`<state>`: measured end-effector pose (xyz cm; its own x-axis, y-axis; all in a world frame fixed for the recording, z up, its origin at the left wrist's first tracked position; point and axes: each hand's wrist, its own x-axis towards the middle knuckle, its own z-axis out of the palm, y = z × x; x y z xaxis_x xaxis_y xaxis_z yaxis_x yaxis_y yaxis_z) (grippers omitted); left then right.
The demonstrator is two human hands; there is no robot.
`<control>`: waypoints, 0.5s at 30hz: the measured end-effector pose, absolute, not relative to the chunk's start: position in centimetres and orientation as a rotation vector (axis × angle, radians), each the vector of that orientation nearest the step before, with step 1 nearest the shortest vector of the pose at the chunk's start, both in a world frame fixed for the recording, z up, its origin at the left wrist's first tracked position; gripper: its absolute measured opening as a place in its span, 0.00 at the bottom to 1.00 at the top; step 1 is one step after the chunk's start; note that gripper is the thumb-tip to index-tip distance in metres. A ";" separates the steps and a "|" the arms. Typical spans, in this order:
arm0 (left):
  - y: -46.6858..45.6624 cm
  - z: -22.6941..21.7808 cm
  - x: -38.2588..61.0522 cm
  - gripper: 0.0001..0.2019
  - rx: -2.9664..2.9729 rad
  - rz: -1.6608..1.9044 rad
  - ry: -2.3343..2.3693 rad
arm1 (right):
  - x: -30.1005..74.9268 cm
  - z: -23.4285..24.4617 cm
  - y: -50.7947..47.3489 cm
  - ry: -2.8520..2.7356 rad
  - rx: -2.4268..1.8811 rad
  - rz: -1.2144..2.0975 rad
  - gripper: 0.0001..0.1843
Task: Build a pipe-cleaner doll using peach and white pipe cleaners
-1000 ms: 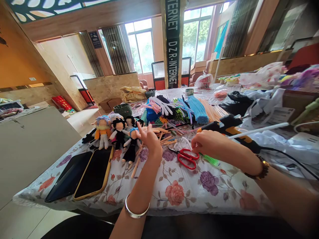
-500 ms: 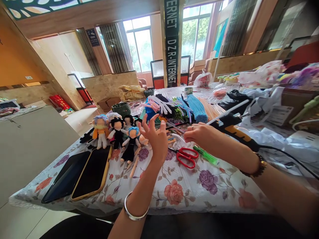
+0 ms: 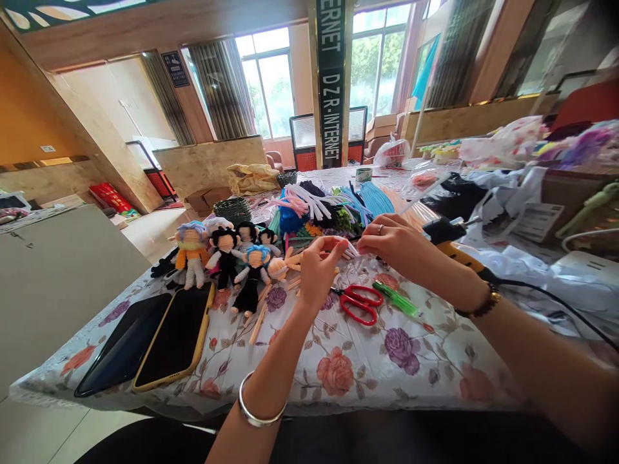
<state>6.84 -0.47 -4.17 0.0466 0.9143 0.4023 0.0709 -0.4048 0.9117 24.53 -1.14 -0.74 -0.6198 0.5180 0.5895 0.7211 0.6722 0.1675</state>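
My left hand point(image 3: 316, 274) is closed in a pinch, its fingertips on a short white fuzzy stem that looks like a pipe cleaner point(image 3: 353, 247). From the other side, my right hand point(image 3: 403, 245) has thumb and fingers pressed together at the same white piece, partly hiding it. Below the hands lie red-handled scissors point(image 3: 358, 304) and a green utility knife point(image 3: 397, 298). Behind my right wrist rests a black and yellow glue gun point(image 3: 459, 252). Several small dolls point(image 3: 225, 258) made of fuzzy stems sit left of my left hand.
Bundles of coloured pipe cleaners point(image 3: 380, 201) are heaped behind the hands. Two phones, one dark point(image 3: 123, 345) and one in a yellow case point(image 3: 174, 338), lie at the front left. White ribbon point(image 3: 522, 267) and a cardboard box point(image 3: 575, 196) crowd the right side.
My left hand has gone from spread fingers to a pinch and moved right. My right hand has shifted slightly, and both now meet at the white pipe cleaner.
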 end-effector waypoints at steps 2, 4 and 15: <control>-0.4 -4.4 6.9 0.14 1.512 1.441 0.940 | 24.2 -0.8 -1.3 -2.379 -0.933 -0.540 0.09; -0.3 -4.4 7.0 0.13 1.467 1.453 0.899 | 23.8 -0.8 -1.6 -2.374 -0.888 -0.553 0.09; 0.3 -3.8 6.2 0.09 1.246 1.993 1.111 | 23.4 -0.3 -2.6 -2.371 -0.737 -0.345 0.12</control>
